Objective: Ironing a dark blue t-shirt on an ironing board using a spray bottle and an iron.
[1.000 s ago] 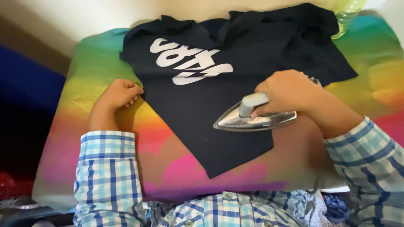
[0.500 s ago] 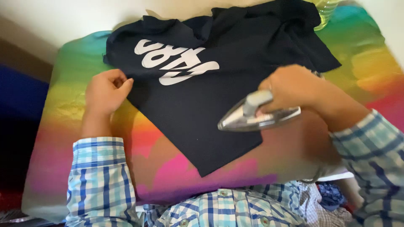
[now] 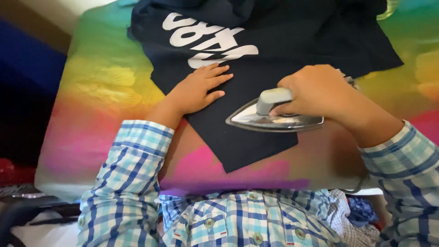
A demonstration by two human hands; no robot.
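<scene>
Head view, looking down over a board under a rainbow-coloured ironing cover (image 3: 105,87).

Item one: dark navy T-shirt (image 3: 292,50) with white print, spread across the upper middle of the cover, one corner pointing down toward the person's waist. Its far folds are bunched at the top edge.

Item two: clothes iron (image 3: 274,120), polished metal body with a pale grey handle, resting flat on the lower part of the shirt, tip pointing to the person's left.

Item three: right hand (image 3: 315,89), fingers curled closed around the iron's handle, knuckles up.

Item four: left hand (image 3: 199,89), fingers spread and laid flat on the shirt just below the white print, holding nothing; near the iron's tip but apart from it.

Item five: blue and white checked shirt (image 3: 238,219), buttoned, worn by the person, both sleeves reaching to the wrists.

Item six: loose crumpled fabrics (image 3: 359,212), checked and blue, beside the person's right hip below the board's edge.
</scene>
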